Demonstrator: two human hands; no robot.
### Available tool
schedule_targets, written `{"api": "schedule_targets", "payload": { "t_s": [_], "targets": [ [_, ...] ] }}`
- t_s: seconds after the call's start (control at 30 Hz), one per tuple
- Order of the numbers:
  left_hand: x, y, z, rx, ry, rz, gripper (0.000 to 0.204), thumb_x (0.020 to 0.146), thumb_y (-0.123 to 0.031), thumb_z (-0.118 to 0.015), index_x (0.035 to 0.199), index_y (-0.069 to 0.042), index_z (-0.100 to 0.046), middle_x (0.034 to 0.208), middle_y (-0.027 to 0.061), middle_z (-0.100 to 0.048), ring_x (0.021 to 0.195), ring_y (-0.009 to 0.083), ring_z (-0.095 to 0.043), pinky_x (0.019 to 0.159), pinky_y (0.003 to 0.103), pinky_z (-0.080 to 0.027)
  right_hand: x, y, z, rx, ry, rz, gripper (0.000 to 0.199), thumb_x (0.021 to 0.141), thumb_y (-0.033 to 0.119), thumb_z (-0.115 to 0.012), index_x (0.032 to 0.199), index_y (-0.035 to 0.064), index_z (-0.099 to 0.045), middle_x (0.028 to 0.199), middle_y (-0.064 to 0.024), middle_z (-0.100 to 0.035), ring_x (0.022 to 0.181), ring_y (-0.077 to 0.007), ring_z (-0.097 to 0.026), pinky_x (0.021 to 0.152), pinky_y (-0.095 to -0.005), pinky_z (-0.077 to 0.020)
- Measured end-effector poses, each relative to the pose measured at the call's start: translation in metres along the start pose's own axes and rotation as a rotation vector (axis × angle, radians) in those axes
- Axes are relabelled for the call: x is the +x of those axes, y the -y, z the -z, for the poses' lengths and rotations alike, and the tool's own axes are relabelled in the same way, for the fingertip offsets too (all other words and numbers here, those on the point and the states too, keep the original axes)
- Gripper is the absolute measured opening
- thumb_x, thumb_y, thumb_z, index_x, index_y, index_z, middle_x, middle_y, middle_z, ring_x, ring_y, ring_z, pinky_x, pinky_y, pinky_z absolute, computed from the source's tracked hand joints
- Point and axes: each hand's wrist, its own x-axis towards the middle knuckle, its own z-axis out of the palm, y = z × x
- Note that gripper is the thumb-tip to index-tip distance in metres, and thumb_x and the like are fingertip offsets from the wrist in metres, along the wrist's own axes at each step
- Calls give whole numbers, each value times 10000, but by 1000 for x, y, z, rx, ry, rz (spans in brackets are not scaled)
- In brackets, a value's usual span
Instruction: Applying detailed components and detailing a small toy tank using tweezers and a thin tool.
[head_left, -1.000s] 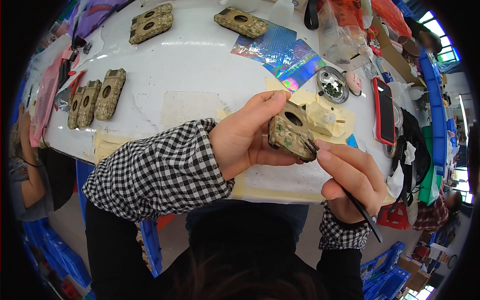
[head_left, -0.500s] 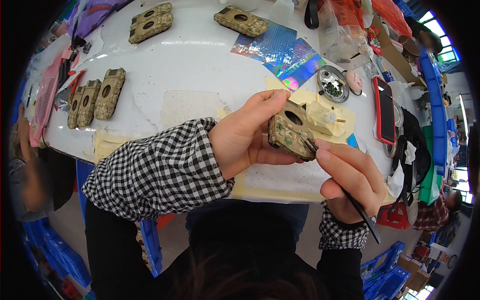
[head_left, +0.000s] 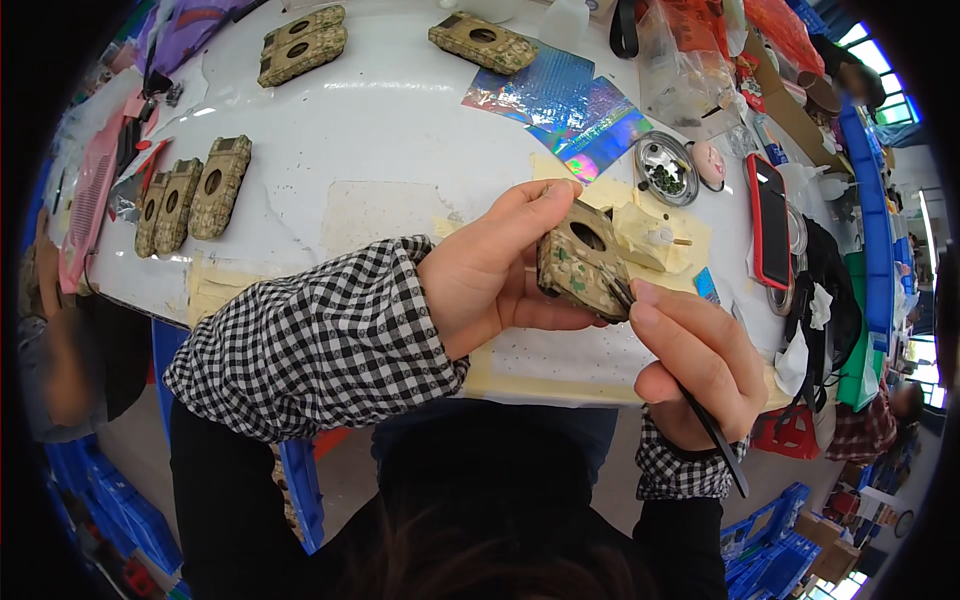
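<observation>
Head view shows seven camouflage hulls in all: one in the hands and six on the white table (head_left: 380,125). The left hand (head_left: 500,265) grips the held hull (head_left: 575,270) above the table's near edge, thumb on its upper end; it is blocky with rounded corners, mottled tan, brown and green, and pierced by one round hole. The right hand (head_left: 705,360) pinches one pair of slim black tweezers (head_left: 712,425), whose tips lie at the hull's lower right corner; whether they nip anything is too small to tell.

Three hulls (head_left: 175,205) stand side by side at left, two (head_left: 303,50) at top left, and one (head_left: 508,50) near shiny, rainbow-tinted foil (head_left: 545,85). One round clear dish (head_left: 655,150) contains small dark green bits (head_left: 664,181). Beside it lies one red-cased phone (head_left: 768,220).
</observation>
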Motion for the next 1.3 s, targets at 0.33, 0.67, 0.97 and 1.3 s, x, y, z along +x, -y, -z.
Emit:
{"api": "schedule_targets", "payload": {
  "t_s": [0.33,0.67,0.97,1.3],
  "targets": [
    [-1,0,0,-1,14,-3,467,948,-469,-417,1311,-177,-379,1189,64,-544,991,155,-618,783,309,-572,0,4,1,-77,17,40,343,777,300,-687,966,14,-677,933,-141,-657,830,-238,-663,665,-292,-549],
    [-1,-1,-1,10,9,-4,471,951,-467,-411,1316,-171,-375,1192,65,-543,996,153,-616,784,306,-571,1,2,1,-66,10,48,349,775,301,-686,971,11,-675,923,-141,-658,830,-237,-664,662,-290,-549],
    [-1,0,0,11,3,-1,465,952,-465,-410,1314,-175,-381,1202,64,-540,1014,155,-610,810,315,-562,1,3,0,-69,19,35,347,768,298,-693,975,19,-677,927,-136,-658,834,-233,-662,666,-289,-548],
    [0,0,1,15,4,4,470,945,-474,-421,1313,-183,-382,1213,61,-532,1022,158,-606,823,323,-555,1,3,1,-69,26,30,353,760,290,-700,980,15,-675,930,-138,-656,838,-236,-660,672,-294,-549]
  ]
}}
